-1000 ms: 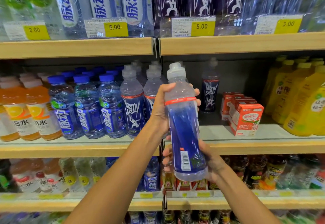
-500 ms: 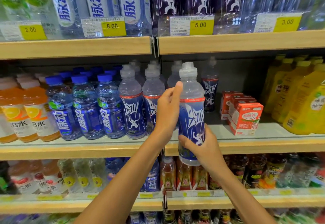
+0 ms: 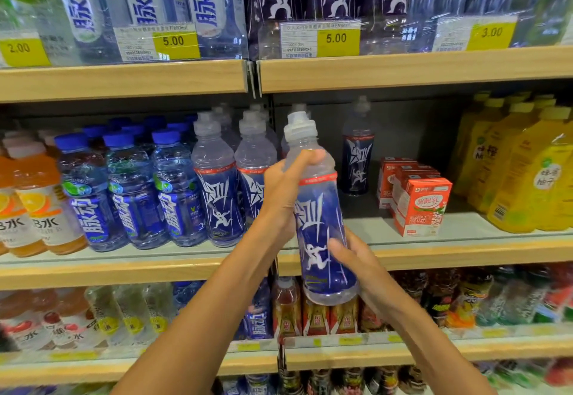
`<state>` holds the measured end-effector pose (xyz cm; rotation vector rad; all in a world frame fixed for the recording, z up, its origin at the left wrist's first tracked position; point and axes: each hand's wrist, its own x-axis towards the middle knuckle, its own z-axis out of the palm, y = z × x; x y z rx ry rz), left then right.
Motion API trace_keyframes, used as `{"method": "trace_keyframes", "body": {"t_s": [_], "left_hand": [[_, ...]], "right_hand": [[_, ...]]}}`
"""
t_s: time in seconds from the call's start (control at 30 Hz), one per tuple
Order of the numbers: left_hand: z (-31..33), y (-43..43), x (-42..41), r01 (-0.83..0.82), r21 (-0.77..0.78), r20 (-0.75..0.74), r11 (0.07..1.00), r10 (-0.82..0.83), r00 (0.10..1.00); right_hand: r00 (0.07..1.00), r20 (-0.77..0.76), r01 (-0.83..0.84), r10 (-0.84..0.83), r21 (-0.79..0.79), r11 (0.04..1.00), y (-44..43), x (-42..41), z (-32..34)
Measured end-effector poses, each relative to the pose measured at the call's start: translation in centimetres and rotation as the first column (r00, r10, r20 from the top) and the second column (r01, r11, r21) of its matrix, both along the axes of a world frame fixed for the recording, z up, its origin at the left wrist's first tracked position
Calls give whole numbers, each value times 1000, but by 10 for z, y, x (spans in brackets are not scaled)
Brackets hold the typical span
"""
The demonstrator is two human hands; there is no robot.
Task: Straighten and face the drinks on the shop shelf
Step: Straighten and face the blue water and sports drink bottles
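- held bottle (image 3: 322, 227): blue sleeve label, clear sport cap, carried in the air just in front of the middle shelf (image 3: 465, 255), base below the shelf lip, leaning slightly left. white running figure faces the camera.
- left hand (image 3: 285, 190): wrapped round the clear shoulder above the red band, thumb across the front.
- right hand (image 3: 356, 258): fingers curled round the lower label, close to the base.
- handling, judged: looks full, so moderate weight; thin plastic wall likely gives if squeezed; glossy sleeve may slip. the shoulder and low body are the sound holds, not the cap.
- matching bottles (image 3: 217, 196) stand in a front row to the left; a gap lies between them and the red cartons (image 3: 424, 205).
- likely next: set it upright in that gap, label forward.
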<state>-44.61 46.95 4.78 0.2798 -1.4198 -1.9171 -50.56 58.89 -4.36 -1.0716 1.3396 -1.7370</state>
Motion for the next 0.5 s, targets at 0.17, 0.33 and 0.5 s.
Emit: {"method": "trace_keyframes", "body": {"t_s": [0.17,0.33,0.5], "left_hand": [[3,-8,3,446,109,-103,888,-436,894],[-8,-13,-5,628,165,-288,761,-571,768],[-14,-15,-6,668,244,-317,703,-593,740]], "right_hand": [[855,213,-460,473,-108,881,6,-9,4],[734,317,-580,600,-166,797,-5,1,2],[876,259,-385,406,-128,914,-2,4,-3]]}}
